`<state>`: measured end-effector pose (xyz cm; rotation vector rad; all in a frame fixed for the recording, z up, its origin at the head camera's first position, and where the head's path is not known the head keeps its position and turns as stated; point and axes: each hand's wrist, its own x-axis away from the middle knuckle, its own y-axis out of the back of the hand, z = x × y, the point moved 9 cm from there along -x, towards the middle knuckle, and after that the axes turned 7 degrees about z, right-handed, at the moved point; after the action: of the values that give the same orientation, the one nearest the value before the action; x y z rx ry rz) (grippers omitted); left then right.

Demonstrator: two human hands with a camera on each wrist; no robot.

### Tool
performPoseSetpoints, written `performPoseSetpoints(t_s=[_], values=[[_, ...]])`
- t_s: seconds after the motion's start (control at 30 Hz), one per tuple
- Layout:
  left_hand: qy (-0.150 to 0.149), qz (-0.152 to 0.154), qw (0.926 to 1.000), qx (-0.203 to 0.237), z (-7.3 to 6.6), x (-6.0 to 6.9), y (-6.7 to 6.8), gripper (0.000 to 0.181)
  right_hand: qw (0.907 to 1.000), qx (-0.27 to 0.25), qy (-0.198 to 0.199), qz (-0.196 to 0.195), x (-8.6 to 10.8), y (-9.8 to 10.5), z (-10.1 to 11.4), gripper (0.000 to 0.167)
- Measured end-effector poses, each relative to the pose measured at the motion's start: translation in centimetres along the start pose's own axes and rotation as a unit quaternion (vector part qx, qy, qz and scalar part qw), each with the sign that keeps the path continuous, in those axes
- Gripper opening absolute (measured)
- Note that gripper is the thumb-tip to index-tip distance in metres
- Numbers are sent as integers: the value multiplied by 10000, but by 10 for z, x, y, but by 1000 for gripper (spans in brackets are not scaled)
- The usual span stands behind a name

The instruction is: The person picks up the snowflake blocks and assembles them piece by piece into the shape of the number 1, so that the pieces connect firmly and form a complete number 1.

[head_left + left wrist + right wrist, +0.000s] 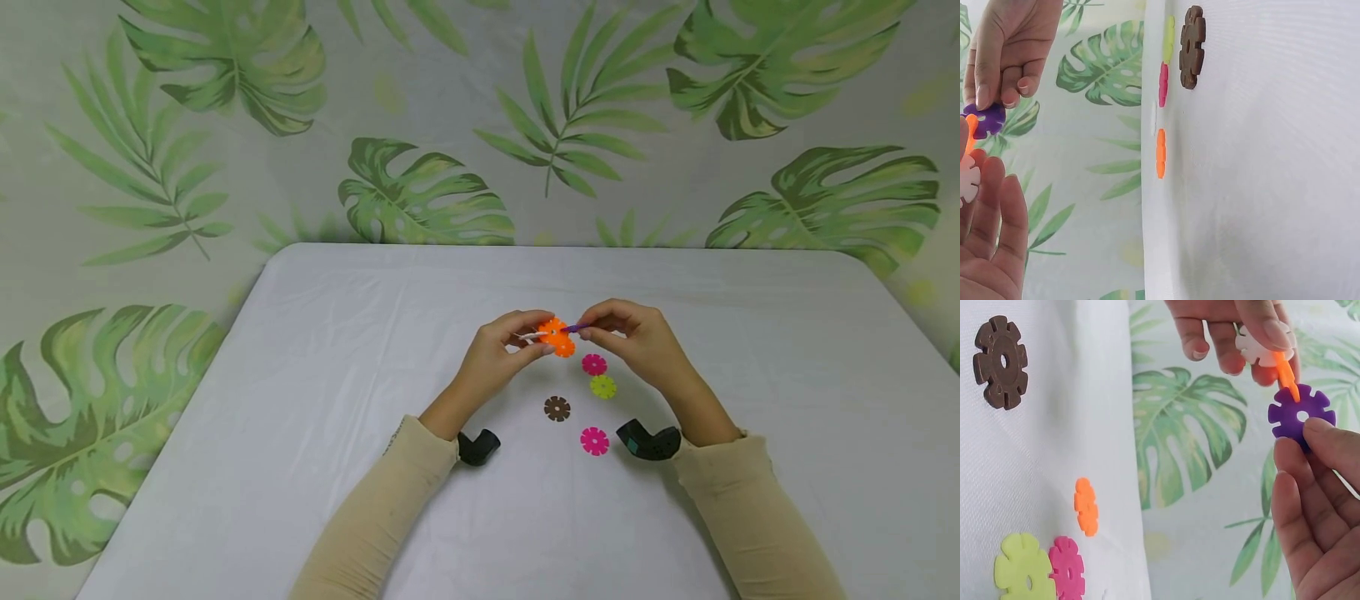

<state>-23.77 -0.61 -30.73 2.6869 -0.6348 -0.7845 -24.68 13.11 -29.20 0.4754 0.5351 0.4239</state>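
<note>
My left hand (497,354) pinches a white notched disc (1264,342) joined to an orange notched disc (1285,374), which stands edge-on in the right wrist view. My right hand (639,343) grips a purple notched disc (1288,412) between thumb and fingers. The purple disc's edge meets the far end of the orange one; how deeply they are slotted cannot be told. In the left wrist view the purple disc (990,120) and the white disc (967,180) lie on either side of the orange one. Both hands are raised above the table.
On the white table (337,375) lie a brown disc (557,408), a yellow-green disc (603,387), two pink discs, one nearer (595,441) and one farther (594,364), an orange disc (1086,507) and a white disc (1153,119). Black wrist devices sit under both cuffs.
</note>
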Motion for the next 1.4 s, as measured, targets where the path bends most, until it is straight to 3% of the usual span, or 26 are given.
performPoseSetpoints(t_s=[0.3, 0.57, 0.8, 1.2, 1.4], values=[[103, 148, 9998, -8, 4, 0, -2, 39, 9999, -31, -80, -54, 0, 1, -2, 12], [-84, 80, 9999, -128, 34, -2, -7, 40, 9949, -955, -286, 123, 0, -3, -9, 12], [-350, 67, 9992, -193, 31, -2, -7, 37, 9930, -1072, -441, 236, 1, -8, -12, 14], [-419, 152, 9982, -409, 30, -2, -12, 36, 9853, -1613, -283, 497, 1, -19, -39, 18], [-464, 99, 9980, -408, 30, -1, -11, 36, 9826, -1741, -413, 490, 2, -21, -42, 17]])
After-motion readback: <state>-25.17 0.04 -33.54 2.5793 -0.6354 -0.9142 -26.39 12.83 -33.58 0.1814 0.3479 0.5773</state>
